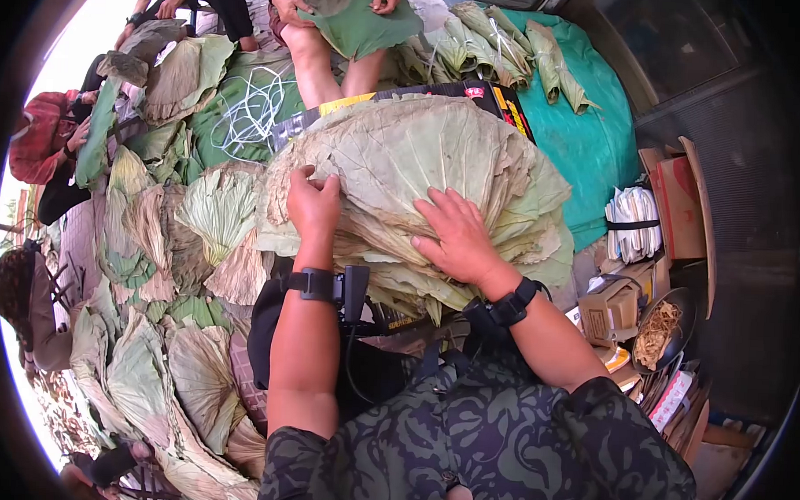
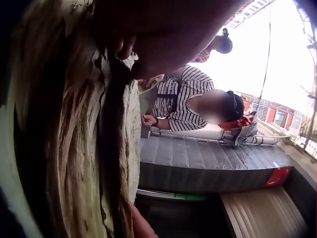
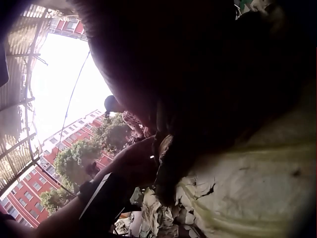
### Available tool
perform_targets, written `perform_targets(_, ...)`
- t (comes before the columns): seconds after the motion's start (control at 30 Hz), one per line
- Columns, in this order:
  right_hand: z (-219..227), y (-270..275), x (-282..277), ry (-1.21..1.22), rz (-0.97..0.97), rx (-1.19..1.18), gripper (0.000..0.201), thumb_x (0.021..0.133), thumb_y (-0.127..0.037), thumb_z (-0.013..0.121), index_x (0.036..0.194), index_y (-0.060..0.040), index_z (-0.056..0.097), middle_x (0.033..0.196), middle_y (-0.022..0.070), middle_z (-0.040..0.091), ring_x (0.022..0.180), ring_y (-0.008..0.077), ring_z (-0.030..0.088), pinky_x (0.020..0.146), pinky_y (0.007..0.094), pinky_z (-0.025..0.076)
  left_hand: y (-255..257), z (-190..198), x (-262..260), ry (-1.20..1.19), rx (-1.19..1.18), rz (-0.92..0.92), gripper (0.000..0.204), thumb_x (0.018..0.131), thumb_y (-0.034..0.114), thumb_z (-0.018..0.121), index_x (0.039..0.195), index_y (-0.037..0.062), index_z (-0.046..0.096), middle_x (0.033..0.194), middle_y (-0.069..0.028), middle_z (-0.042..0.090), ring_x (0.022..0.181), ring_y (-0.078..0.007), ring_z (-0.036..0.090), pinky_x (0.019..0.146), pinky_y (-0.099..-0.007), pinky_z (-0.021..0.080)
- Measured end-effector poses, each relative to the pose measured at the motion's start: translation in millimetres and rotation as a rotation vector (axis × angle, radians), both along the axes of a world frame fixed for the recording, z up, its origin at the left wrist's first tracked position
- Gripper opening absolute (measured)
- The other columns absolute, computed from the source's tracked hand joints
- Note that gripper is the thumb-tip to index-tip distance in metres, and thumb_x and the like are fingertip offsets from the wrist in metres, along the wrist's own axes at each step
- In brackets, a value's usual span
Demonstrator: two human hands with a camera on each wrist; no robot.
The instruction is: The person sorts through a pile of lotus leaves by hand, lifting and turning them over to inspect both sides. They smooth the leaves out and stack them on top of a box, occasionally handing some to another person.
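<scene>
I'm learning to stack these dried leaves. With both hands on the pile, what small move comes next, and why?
Probably press down and square the stack of leaves: the left hand curls over its near edge, the right hand lies flat on top, and the leaf edges fan out unevenly.

The person wears a dark green camouflage shirt (image 1: 490, 447) with short sleeves, and a black strap with a small camera on each wrist
</scene>
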State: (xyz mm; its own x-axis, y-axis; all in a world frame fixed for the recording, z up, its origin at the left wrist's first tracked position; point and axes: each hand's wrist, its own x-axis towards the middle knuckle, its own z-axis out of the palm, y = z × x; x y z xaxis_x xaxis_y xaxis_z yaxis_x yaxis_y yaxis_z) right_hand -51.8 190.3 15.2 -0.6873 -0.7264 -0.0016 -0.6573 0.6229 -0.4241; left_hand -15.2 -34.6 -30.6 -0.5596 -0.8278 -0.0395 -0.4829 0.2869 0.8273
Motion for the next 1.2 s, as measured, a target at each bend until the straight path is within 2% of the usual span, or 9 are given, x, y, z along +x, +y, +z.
perform_targets(0.17, 1, -1, -1, 0.029, 0.03, 0.005, 0.056, 0.079, -0.041, 0.056, 0.127, -0.0126, 0.047, 0.135, 0.0171, 0.038, 0.126, 0.0389, 0.031, 0.103, 0.0494, 0.022, 12, 25, -3, 0.222, 0.228, -0.095, 0.033, 0.076, 0.02, 0.065, 0.101, 0.001, 0.057, 0.088, -0.0116, 0.063, 0.079, -0.0272, 0.06, 0.073, -0.0377, 0.046)
perform_targets(0.27, 0, -3, 1, 0.022, 0.021, -0.002, 0.054, 0.079, -0.04, 0.056, 0.125, -0.0122, 0.049, 0.133, 0.0176, 0.04, 0.125, 0.0392, 0.032, 0.102, 0.0498, 0.023, 35, 29, -2, 0.38, -0.2, -0.353, 0.038, 0.077, 0.024, 0.065, 0.107, 0.0033, 0.058, 0.104, -0.0171, 0.06, 0.099, -0.0311, 0.055, 0.085, -0.0404, 0.041)
perform_targets(0.4, 15, 5, -33, -0.368, 0.052, -0.189, 0.048, 0.08, -0.038, 0.055, 0.12, -0.0113, 0.052, 0.13, 0.0188, 0.043, 0.123, 0.0386, 0.035, 0.101, 0.0467, 0.027, 64, 21, 8, 0.014, -0.419, -0.715, 0.057, 0.079, 0.044, 0.059, 0.122, 0.0071, 0.052, 0.13, -0.0245, 0.042, 0.124, -0.0414, 0.033, 0.101, -0.049, 0.025)
perform_targets(0.43, 14, 6, -38, -0.097, -0.058, -0.284, 0.045, 0.081, -0.036, 0.054, 0.117, -0.0092, 0.054, 0.125, 0.0186, 0.048, 0.117, 0.0358, 0.043, 0.098, 0.0424, 0.033, 66, 21, 10, -0.138, -0.461, -0.796, 0.063, 0.079, 0.05, 0.057, 0.126, 0.0084, 0.049, 0.135, -0.0259, 0.036, 0.128, -0.0441, 0.027, 0.103, -0.0514, 0.021)
perform_targets(0.53, 9, 22, -70, 0.445, -0.139, -0.016, 0.044, 0.081, -0.035, 0.055, 0.116, -0.0073, 0.054, 0.121, 0.0185, 0.051, 0.111, 0.0336, 0.049, 0.095, 0.04, 0.037, 60, 19, 8, -0.161, -0.433, -0.816, 0.066, 0.078, 0.052, 0.057, 0.128, 0.0091, 0.047, 0.135, -0.0267, 0.036, 0.127, -0.0453, 0.028, 0.103, -0.0497, 0.023)
perform_targets(0.67, -40, 65, -101, 0.251, -0.108, -0.085, 0.042, 0.081, -0.031, 0.057, 0.113, -0.0051, 0.056, 0.112, 0.0177, 0.057, 0.102, 0.0323, 0.055, 0.089, 0.0394, 0.042, 61, 23, 9, -0.189, -0.412, -0.804, 0.067, 0.076, 0.051, 0.06, 0.126, 0.0077, 0.048, 0.134, -0.0272, 0.036, 0.126, -0.0455, 0.028, 0.102, -0.0494, 0.024)
perform_targets(0.8, -25, 81, -100, -0.029, -0.649, -0.458, 0.035, 0.079, -0.023, 0.06, 0.106, -0.0022, 0.059, 0.088, 0.0159, 0.065, 0.081, 0.0307, 0.063, 0.073, 0.0356, 0.049, 62, 26, 8, -0.158, -0.381, -0.807, 0.065, 0.075, 0.047, 0.064, 0.124, 0.0067, 0.051, 0.134, -0.0269, 0.037, 0.127, -0.0447, 0.029, 0.102, -0.0491, 0.025)
perform_targets(0.93, -14, 77, -105, -0.135, -0.569, -0.543, 0.029, 0.075, -0.016, 0.059, 0.1, -0.0017, 0.061, 0.086, 0.0165, 0.064, 0.079, 0.0306, 0.062, 0.073, 0.0363, 0.049, 66, 36, 8, -0.005, -0.514, -0.778, 0.057, 0.073, 0.036, 0.069, 0.12, 0.0066, 0.054, 0.133, -0.0243, 0.04, 0.127, -0.0431, 0.029, 0.102, -0.0479, 0.026)
perform_targets(1.2, -31, 62, -120, 0.222, -0.332, 0.013, 0.018, 0.069, -0.015, 0.06, 0.086, -0.0088, 0.062, 0.086, 0.0106, 0.057, 0.081, 0.0303, 0.056, 0.069, 0.0393, 0.047, 69, 24, 8, 0.08, -0.298, -0.922, 0.057, 0.075, 0.039, 0.065, 0.12, 0.0071, 0.054, 0.13, -0.0242, 0.043, 0.122, -0.0466, 0.033, 0.101, -0.0495, 0.027)
